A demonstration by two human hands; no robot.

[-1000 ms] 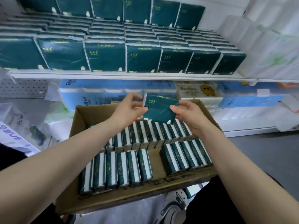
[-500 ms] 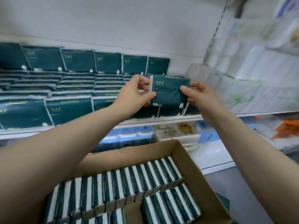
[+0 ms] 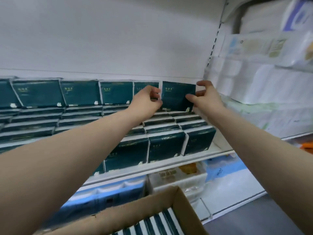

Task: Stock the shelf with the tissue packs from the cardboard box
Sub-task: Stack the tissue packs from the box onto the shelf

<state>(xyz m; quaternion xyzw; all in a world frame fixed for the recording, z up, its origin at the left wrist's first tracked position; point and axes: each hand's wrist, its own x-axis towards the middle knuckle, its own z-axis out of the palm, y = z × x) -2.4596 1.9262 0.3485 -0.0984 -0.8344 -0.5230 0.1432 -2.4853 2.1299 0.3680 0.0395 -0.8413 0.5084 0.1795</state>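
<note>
A dark green tissue pack [image 3: 176, 97] stands upright at the right end of the back row on the white shelf [image 3: 186, 164]. My left hand [image 3: 147, 99] pinches the pack's left edge with curled fingers. My right hand [image 3: 206, 97] is at its right edge, fingers spread, thumb touching the front. Rows of the same green packs fill the shelf in front and to the left. At the bottom is the cardboard box [image 3: 152, 206], with several green-and-white packs [image 3: 152, 226] on edge inside.
White bulk paper rolls [image 3: 262, 85] are stacked on the neighbouring shelf to the right. Blue wrapped packs [image 3: 105, 195] and a yellow-printed pack [image 3: 177, 177] lie on the lower shelf behind the box. Grey floor [image 3: 271, 217] shows at bottom right.
Both hands lifted the pack out of the box, carried it up and back over the front rows, and set it upright at the back row's right end. My right fingers have spread.
</note>
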